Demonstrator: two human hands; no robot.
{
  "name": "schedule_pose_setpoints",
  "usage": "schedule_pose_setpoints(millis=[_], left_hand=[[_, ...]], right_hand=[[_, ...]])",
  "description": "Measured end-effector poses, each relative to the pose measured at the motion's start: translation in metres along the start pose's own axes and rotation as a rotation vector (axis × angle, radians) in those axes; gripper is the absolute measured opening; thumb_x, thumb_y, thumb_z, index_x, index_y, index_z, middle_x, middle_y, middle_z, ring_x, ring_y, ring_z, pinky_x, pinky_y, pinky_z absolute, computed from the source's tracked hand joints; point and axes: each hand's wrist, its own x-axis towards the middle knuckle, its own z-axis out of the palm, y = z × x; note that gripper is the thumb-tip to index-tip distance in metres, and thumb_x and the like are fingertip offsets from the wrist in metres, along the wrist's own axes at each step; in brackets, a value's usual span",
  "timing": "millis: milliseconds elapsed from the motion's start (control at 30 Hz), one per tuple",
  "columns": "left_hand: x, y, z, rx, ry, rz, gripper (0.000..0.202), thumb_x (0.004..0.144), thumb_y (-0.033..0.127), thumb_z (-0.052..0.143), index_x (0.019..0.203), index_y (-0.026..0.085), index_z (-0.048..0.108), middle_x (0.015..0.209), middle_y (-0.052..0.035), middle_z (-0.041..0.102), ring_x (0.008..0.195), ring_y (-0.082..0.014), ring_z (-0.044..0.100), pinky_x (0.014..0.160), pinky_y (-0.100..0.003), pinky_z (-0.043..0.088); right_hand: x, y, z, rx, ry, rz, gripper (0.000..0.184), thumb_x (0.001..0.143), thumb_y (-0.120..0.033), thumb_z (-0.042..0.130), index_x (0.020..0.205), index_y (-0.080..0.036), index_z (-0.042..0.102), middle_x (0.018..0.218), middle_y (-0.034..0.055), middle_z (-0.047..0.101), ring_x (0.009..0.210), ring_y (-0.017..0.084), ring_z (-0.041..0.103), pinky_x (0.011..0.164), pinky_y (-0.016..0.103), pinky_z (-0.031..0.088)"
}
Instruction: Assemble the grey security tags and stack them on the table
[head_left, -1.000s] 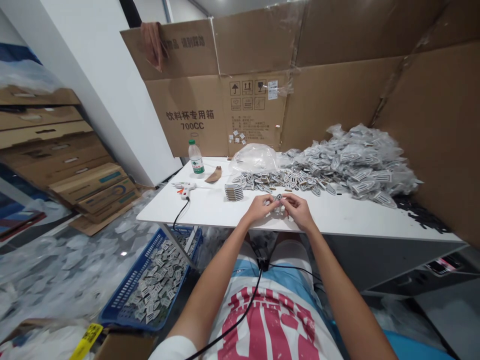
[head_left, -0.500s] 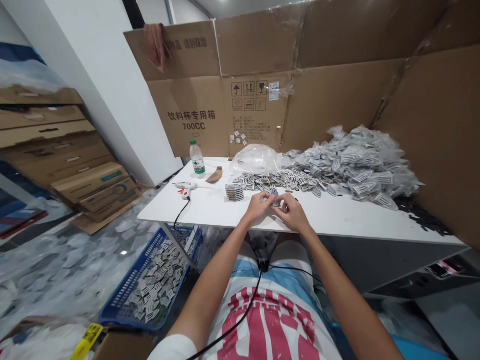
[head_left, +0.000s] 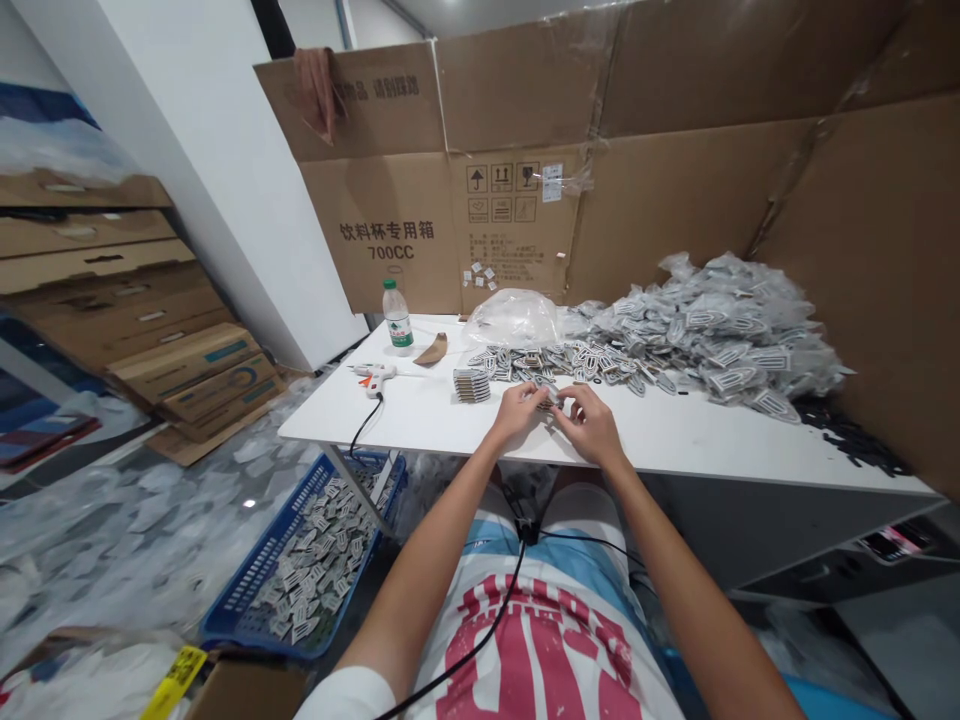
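Near the front edge of the white table (head_left: 420, 415), my left hand (head_left: 516, 414) and my right hand (head_left: 589, 424) pinch one small grey slotted piece (head_left: 551, 399) between them. The fingers cover much of it. A neat stack of the same flat pieces (head_left: 471, 386) stands just left of my left hand. Behind my hands lies a loose spread of grey slotted pieces (head_left: 592, 358). On the right, a large heap of them in clear plastic bags (head_left: 739, 335) rises against the cardboard.
A glue gun (head_left: 373, 378), a green-capped bottle (head_left: 397, 318) and a curved brown scrap (head_left: 431, 349) sit at the table's left. Small black parts (head_left: 855, 440) lie at the right end. A blue basket (head_left: 247, 590) of pieces stands on the floor. Cardboard (head_left: 517, 100) walls the back.
The grey piece has been tilted from standing up to lying flatter between my fingers. Both hands stay in nearly the same place over the table.
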Motion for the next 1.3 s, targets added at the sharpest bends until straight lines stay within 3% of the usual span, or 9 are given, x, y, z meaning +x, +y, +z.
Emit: schedule_pose_setpoints(millis=[200, 433, 533, 633, 700, 1067, 1300], left_hand=[[-0.003, 0.007, 0.000, -0.032, 0.008, 0.005, 0.045, 0.096, 0.060, 0.060, 0.082, 0.019, 0.072, 0.087, -0.0063, 0.073, 0.089, -0.0209, 0.065, 0.090, -0.034, 0.050], [0.002, -0.006, 0.000, 0.047, 0.245, -0.061, 0.028, 0.095, 0.045, 0.064, 0.086, 0.020, 0.072, 0.094, -0.0061, 0.076, 0.094, -0.0222, 0.067, 0.091, -0.034, 0.049], [0.004, -0.013, 0.000, 0.085, 0.274, -0.082, 0.021, 0.094, 0.039, 0.066, 0.091, 0.021, 0.076, 0.102, -0.0072, 0.079, 0.100, -0.0240, 0.069, 0.094, -0.036, 0.049], [0.004, -0.018, 0.000, 0.091, 0.242, -0.096, 0.020, 0.094, 0.037, 0.066, 0.097, 0.022, 0.079, 0.108, -0.0083, 0.080, 0.106, -0.0261, 0.071, 0.098, -0.038, 0.049], [0.005, -0.019, 0.000, 0.103, 0.226, -0.099, 0.019, 0.094, 0.034, 0.066, 0.099, 0.023, 0.080, 0.110, -0.0087, 0.081, 0.109, -0.0273, 0.071, 0.100, -0.040, 0.050], [0.004, -0.020, 0.000, 0.179, 0.190, -0.120, 0.022, 0.093, 0.029, 0.063, 0.101, 0.023, 0.082, 0.113, -0.0089, 0.081, 0.110, -0.0292, 0.071, 0.102, -0.042, 0.050], [0.003, -0.018, 0.000, 0.185, 0.196, -0.120, 0.022, 0.094, 0.031, 0.063, 0.103, 0.023, 0.082, 0.110, -0.0093, 0.082, 0.106, -0.0288, 0.071, 0.100, -0.041, 0.050]], right_hand=[[0.002, 0.006, 0.002, 0.027, 0.042, 0.042, 0.026, 0.100, -0.048, 0.063, 0.109, -0.026, 0.072, 0.101, 0.0078, 0.073, 0.071, 0.021, 0.061, 0.075, 0.037, 0.054], [0.004, 0.025, 0.004, 0.310, 0.098, 0.299, 0.039, 0.092, -0.058, 0.072, 0.110, -0.023, 0.074, 0.077, 0.0017, 0.065, 0.059, 0.018, 0.057, 0.051, 0.031, 0.049], [0.004, 0.028, 0.006, 0.348, 0.058, 0.278, 0.039, 0.091, -0.058, 0.072, 0.109, -0.023, 0.076, 0.092, 0.0055, 0.071, 0.063, 0.017, 0.058, 0.050, 0.030, 0.050], [0.006, 0.028, 0.008, 0.355, 0.044, 0.212, 0.037, 0.092, -0.056, 0.071, 0.109, -0.023, 0.077, 0.116, 0.0100, 0.072, 0.071, 0.018, 0.060, 0.052, 0.030, 0.053], [0.008, 0.029, 0.009, 0.364, 0.035, 0.197, 0.037, 0.093, -0.056, 0.070, 0.111, -0.024, 0.077, 0.122, 0.0105, 0.071, 0.072, 0.018, 0.060, 0.052, 0.030, 0.053], [0.012, 0.037, 0.013, 0.319, -0.036, 0.239, 0.044, 0.093, -0.055, 0.068, 0.123, -0.023, 0.074, 0.097, 0.0069, 0.074, 0.069, 0.019, 0.062, 0.061, 0.032, 0.054], [0.012, 0.034, 0.014, 0.330, -0.036, 0.267, 0.051, 0.089, -0.057, 0.070, 0.127, -0.023, 0.072, 0.103, 0.0085, 0.075, 0.069, 0.019, 0.062, 0.060, 0.033, 0.056]])
